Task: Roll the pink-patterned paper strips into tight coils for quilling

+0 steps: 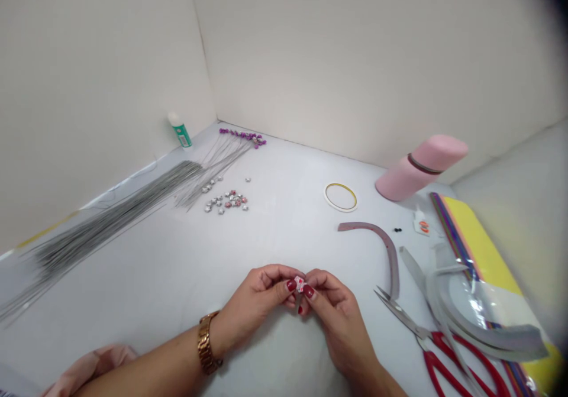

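Near the front middle of the table, my left hand (268, 293) and my right hand (332, 302) meet around a small folded paper star (299, 283), white with red marks. Thumb and fingers of each hand pinch it from either side. A short bit of the strip seems to hang below it, partly hidden by the fingers. Beyond my hands lies a loose group of small paper stars (227, 202), silver and reddish. To the right of my right hand is a curved greyish-pink paper strip (388, 246), its lower end by the tips of red-handled scissors (417, 329).
Thin grey wires (119, 213) lie in a long bundle at left. Purple-tipped stems (243, 135) rest near the corner, beside a green-and-white glue stick (181, 135). A tape roll (341, 197), a pink bottle (419, 169), pale curled strips (483, 332) and coloured sheets (479, 237) occupy the right.
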The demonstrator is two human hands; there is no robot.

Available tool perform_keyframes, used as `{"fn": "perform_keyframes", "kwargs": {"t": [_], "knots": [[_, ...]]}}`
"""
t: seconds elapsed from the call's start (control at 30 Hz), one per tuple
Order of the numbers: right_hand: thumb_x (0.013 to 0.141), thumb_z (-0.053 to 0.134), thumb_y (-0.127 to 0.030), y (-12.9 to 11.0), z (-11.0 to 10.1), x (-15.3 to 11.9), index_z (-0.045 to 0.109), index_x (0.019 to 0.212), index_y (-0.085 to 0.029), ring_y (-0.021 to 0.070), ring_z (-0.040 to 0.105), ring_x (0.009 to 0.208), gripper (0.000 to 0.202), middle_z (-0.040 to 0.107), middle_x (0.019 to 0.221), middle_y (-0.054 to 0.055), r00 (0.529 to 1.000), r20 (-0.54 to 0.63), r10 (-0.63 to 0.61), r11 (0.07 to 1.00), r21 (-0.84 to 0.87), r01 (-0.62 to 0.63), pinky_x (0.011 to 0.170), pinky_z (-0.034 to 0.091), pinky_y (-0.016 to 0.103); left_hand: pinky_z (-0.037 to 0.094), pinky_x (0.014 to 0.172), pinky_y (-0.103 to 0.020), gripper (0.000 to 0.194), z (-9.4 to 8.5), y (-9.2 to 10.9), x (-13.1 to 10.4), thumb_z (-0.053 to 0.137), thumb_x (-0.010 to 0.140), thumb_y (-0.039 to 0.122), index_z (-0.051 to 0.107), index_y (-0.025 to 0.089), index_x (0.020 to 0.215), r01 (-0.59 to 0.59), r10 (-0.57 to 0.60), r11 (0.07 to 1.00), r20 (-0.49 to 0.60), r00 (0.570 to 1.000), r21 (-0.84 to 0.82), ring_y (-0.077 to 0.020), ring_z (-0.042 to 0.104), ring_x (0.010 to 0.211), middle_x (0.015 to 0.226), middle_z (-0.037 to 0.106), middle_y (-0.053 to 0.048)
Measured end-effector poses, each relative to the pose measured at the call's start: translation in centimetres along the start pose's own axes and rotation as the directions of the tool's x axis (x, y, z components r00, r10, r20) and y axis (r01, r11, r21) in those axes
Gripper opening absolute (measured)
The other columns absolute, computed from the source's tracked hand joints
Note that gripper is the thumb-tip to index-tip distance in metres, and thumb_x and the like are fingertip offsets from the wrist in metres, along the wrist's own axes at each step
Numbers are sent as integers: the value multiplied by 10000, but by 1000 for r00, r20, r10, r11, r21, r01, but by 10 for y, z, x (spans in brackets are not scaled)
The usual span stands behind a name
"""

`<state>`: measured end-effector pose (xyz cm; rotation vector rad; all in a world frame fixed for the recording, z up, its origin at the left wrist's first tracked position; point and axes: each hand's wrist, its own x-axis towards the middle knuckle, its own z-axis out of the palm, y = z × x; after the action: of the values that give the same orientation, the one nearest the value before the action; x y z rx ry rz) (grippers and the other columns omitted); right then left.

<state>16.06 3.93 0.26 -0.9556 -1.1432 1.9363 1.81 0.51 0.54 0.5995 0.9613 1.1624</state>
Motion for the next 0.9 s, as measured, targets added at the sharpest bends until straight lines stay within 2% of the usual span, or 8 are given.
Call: {"fn": "perform_keyframes", "kwargs": {"t": [0.37,0.9], "knots": [[777,600,-191,0,0,2,543,665,-160,117,538,598,129,568,592,-13,1000,27,8,1000,22,-8,580,374,229,413,640,-241,184,0,5,-2,591,768,249,652,103,862,-13,8,997,56,998,78,-112,529,627,663,627,-34],[782,587,-196,1,-1,1,538,688,-164,123,535,602,110,582,643,-1,999,29,-19,999,29,18,586,381,241,400,608,-219,162,2,0,0,582,778,236,648,99,833,33,-31,998,46,998,-57,-105,540,613,649,626,-46]]}}
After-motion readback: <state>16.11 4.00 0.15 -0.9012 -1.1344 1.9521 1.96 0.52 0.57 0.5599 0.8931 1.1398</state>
